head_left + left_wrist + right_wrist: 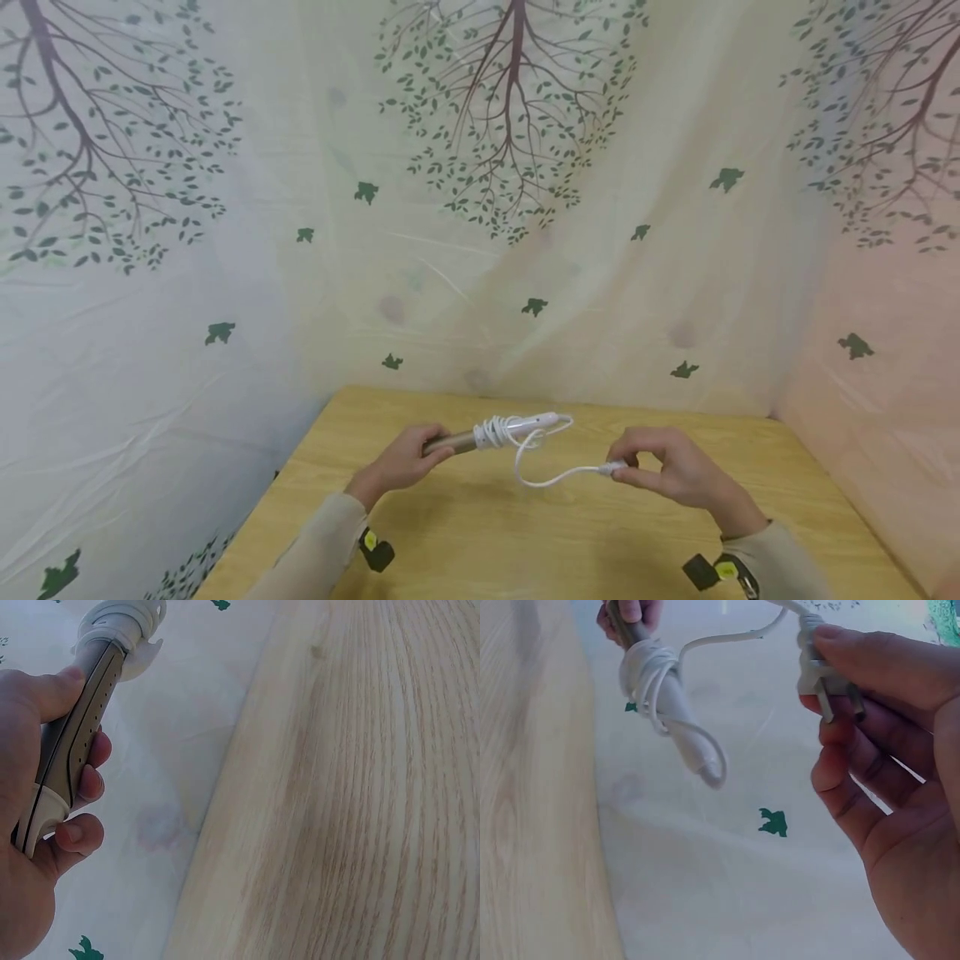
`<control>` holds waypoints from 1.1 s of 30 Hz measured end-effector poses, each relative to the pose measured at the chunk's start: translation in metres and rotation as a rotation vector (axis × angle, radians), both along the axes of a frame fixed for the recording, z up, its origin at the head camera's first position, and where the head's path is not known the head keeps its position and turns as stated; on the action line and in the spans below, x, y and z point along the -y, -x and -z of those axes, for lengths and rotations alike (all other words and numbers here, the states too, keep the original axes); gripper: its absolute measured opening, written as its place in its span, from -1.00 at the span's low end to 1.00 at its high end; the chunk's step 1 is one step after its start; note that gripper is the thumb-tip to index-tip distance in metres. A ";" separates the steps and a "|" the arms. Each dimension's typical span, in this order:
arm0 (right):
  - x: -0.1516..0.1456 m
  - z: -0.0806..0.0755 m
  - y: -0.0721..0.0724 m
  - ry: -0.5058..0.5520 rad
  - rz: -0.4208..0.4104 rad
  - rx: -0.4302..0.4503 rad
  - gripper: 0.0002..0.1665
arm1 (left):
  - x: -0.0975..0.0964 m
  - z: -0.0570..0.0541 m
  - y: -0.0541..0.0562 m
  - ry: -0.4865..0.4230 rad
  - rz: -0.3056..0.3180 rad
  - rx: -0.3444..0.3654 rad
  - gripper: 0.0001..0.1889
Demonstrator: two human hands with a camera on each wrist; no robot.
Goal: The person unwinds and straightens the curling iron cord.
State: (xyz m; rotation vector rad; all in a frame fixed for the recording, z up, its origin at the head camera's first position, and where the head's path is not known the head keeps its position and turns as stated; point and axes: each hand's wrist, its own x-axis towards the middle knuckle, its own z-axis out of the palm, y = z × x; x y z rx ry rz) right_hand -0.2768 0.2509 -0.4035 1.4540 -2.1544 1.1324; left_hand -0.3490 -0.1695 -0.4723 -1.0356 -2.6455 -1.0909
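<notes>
You have a pale wooden table (pixel 487 533) in front of you, its yellowish top streaked with long, wavy grain; behind the table and along both its sides hangs thin, slightly creased sheeting (pixel 465 275), printed with brown branches that point downward, small green leaves and scattered dark-green leaf shapes; the sheeting looks bluish-white to the table's left, cream behind it and pinkish to its right.

Above the table, left of its middle, your left hand (pixel 405 458) has its fingers curled round the bronze part of a slim, rod-shaped appliance (pixel 463 442) — smooth white at the far end, with a row of tiny holes along the bronze side; white cord (pixel 558 479) is wound in several loose coils about its middle, and one length sags in a curve over the table towards your right hand (pixel 675 471); there, above the right half of the table, your thumb and fingers pinch the ribbed white plug (pixel 611 468), its metal prongs (pixel 825 705) pointing out past your grip.

Your light sleeves (pixel 322 533) come in over the table's near part — a small black device (pixel 377 550) sits at each wrist.
</notes>
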 end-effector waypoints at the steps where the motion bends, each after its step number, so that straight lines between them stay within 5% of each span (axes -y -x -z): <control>1: 0.001 -0.002 0.000 0.030 -0.009 -0.006 -0.59 | 0.000 0.002 0.000 0.002 0.006 0.000 -0.74; 7: 0.003 -0.008 -0.001 0.195 0.001 -0.049 -0.49 | -0.003 0.008 -0.003 0.023 0.028 0.006 -0.71; 16: 0.006 -0.015 0.014 0.448 0.199 -0.164 -0.64 | 0.004 0.011 -0.007 0.010 0.025 0.029 -0.75; 21: 0.010 -0.027 0.013 0.480 0.423 -0.243 -0.63 | 0.005 0.013 -0.009 0.014 0.029 0.056 -0.73; 33: -0.013 -0.009 0.046 0.394 0.784 -0.391 -0.78 | 0.002 0.012 -0.012 0.031 0.040 0.070 -0.72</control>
